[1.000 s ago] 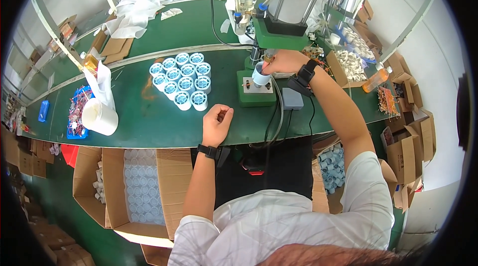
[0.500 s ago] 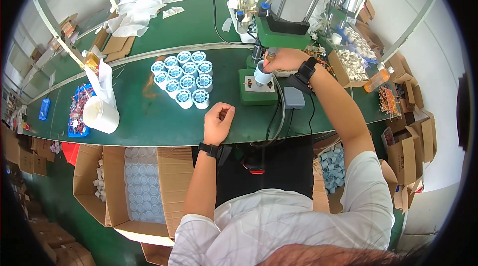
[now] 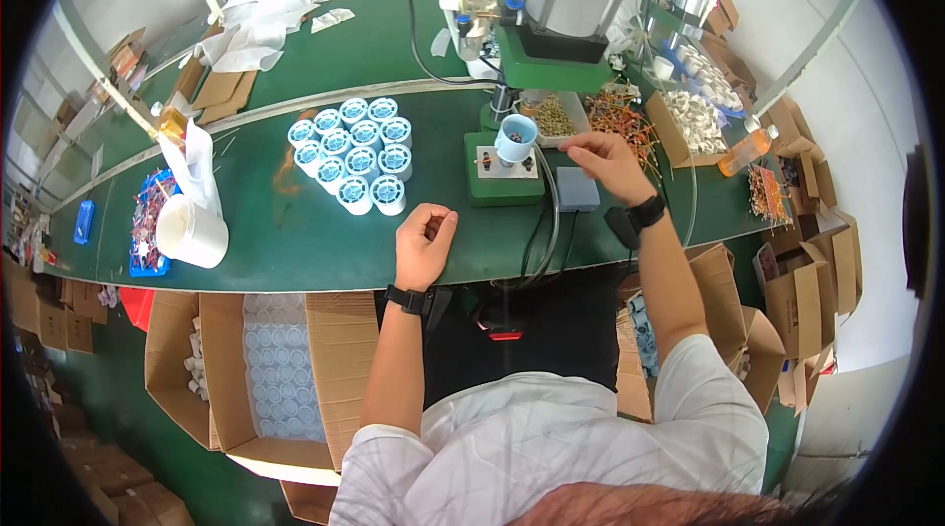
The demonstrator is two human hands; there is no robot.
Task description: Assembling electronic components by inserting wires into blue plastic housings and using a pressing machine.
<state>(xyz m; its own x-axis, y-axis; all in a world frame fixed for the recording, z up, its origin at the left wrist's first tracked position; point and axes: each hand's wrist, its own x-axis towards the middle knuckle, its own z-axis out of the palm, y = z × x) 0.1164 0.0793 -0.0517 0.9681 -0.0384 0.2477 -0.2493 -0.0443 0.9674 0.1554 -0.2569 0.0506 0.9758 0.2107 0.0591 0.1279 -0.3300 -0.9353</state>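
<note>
My left hand (image 3: 425, 243) rests at the front edge of the green bench, fingers curled into a loose fist with nothing showing in it. To the right of the press, my right hand (image 3: 608, 167) hovers with thumb and fingertips drawn together. Whether anything small is pinched there is too small to tell. A light blue plastic cup (image 3: 516, 144) stands on the metal plate of the green press base (image 3: 504, 193), with small dark parts visible inside. Just beyond my right fingertips lies a tray of small brass-coloured parts (image 3: 553, 119).
Several blue cups with spoked tops (image 3: 363, 162) stand grouped left of the press. The green press head (image 3: 551, 71) hangs above the base. A grey box (image 3: 578, 188) with cables sits beside it. Wire pieces (image 3: 625, 123), a carton of white parts (image 3: 694, 123) and an orange bottle (image 3: 740, 154) stand right.
My right hand has drawn back from the cup at the press, moving right and nearer to me. The cup stays on the base, its inside now exposed. My left hand remains at the edge.
</note>
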